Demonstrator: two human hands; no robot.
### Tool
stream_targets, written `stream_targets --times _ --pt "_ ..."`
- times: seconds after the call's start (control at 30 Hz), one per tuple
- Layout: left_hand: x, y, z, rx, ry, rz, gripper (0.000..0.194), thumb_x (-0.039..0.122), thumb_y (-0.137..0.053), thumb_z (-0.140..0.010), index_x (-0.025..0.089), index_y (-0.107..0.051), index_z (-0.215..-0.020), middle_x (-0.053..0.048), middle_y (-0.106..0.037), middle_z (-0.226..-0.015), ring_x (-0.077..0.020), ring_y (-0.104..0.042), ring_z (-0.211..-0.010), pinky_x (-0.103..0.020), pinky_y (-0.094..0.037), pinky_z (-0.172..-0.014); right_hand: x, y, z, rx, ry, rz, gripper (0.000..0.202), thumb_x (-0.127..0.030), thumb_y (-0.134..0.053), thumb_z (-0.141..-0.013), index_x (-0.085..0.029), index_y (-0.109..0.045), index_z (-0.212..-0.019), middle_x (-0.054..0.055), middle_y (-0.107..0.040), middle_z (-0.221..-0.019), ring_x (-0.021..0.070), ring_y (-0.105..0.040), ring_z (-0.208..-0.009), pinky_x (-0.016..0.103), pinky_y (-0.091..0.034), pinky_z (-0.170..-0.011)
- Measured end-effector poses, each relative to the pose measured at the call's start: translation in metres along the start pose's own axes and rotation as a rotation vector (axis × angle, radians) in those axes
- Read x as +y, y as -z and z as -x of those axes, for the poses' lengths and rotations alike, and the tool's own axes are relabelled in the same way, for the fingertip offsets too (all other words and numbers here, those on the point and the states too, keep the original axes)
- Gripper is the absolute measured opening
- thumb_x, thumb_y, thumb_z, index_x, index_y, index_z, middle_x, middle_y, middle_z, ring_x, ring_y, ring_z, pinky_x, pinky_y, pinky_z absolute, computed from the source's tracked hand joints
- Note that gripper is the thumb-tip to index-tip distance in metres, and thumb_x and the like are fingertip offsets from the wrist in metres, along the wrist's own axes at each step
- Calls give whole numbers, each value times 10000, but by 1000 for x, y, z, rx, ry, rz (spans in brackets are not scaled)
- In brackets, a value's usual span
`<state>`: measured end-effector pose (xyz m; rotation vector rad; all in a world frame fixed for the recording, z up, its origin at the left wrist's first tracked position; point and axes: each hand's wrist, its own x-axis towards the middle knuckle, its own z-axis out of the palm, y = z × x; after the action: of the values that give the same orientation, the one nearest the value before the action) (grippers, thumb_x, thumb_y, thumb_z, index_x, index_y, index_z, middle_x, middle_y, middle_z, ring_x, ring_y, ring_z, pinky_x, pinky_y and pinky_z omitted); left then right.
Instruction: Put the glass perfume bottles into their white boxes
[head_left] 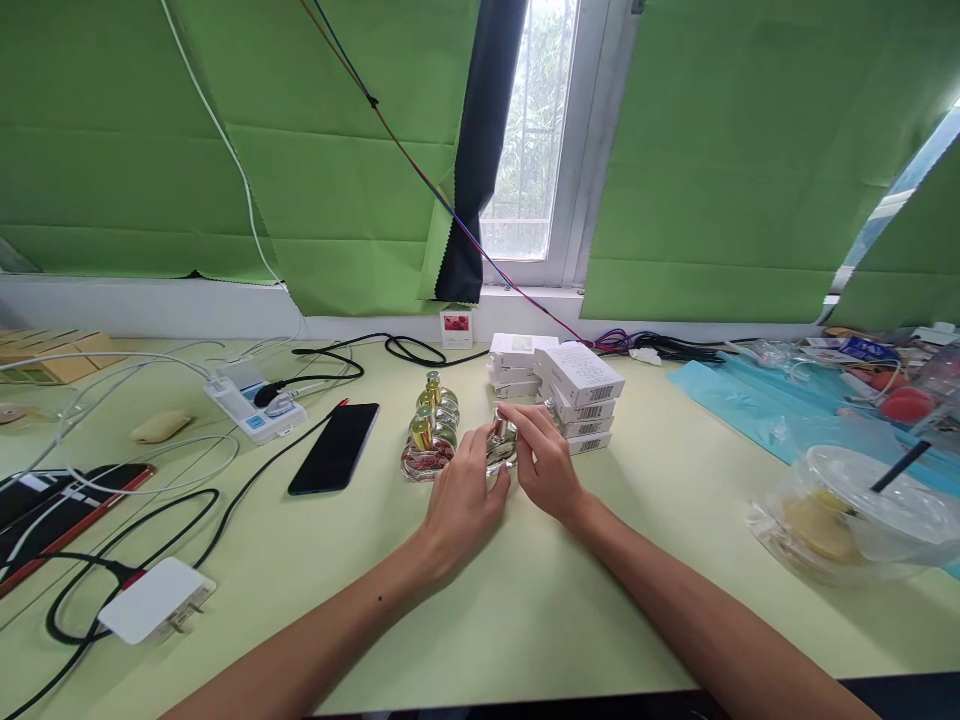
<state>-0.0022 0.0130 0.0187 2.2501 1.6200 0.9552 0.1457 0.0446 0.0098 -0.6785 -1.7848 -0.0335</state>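
Note:
A small glass perfume bottle (501,452) with a silvery neck or cap stands upright on the table, directly between my hands. My left hand (466,492) curls against its left side, thumb along the near edge. From the right, my right hand (546,462) reaches its fingertips onto the bottle's top. Left of them is a row of several similar bottles (429,462) with gold necks, the nearest reddish at its base. Stacked white boxes (583,374) with barcodes sit just behind my right hand. My fingers partly cover the bottle being held.
A black phone (334,449) lies left of the bottles, near a power strip (255,402) and tangled cables. A white charger (157,600) is at front left. On the right stand a lidded plastic cup (847,515) and blue sheeting (739,400). A small picture box (457,328) stands by the wall.

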Motion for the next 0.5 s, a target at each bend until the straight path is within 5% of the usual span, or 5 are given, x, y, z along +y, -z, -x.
stream_targets --times 0.5 --pt "2 1 0 -13 13 2 529 216 -527 -914 176 -441 -1435 -159 -598 -1385 -297 -673 -1145 -425 -557 -906 2 -1 2 -16 -15 3 549 -21 -355 -970 -250 -554 -1427 115 -677 -1181 236 -602 -1080 408 -551 -914"
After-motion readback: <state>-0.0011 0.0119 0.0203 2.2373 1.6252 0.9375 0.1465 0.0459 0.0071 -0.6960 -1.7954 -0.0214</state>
